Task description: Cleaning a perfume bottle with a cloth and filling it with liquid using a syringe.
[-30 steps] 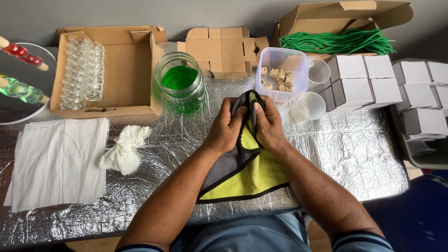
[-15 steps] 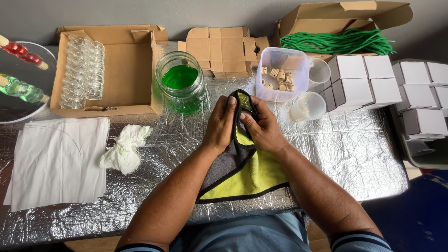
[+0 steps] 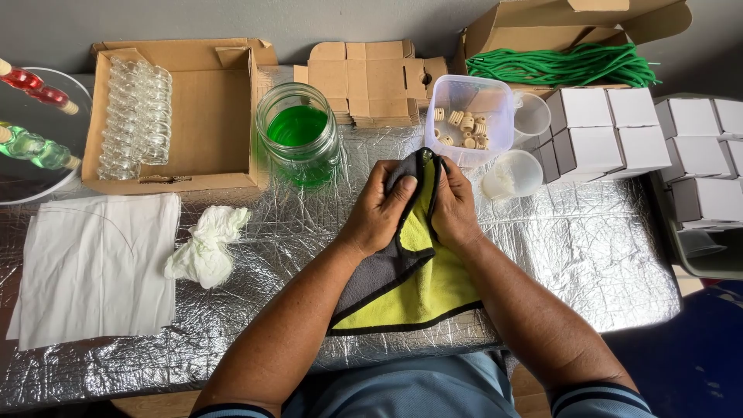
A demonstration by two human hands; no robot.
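My left hand and my right hand are pressed together around the top of a yellow and grey cloth with black edging. The cloth hangs down from both hands onto the foil-covered table. Whatever the cloth is wrapped around is hidden between my palms. A glass jar of green liquid stands just beyond my left hand. A clear tub of small wooden beads sits just beyond my right hand.
A cardboard box with several small glass bottles is at the back left. Flat cardboard blanks, green cord in an open box, white boxes, plastic cups, a crumpled tissue and a white sheet lie around.
Both hands have shifted slightly on the cloth, kneading it between the palms. The cloth's top has bunched differently. Nothing else on the table moved.
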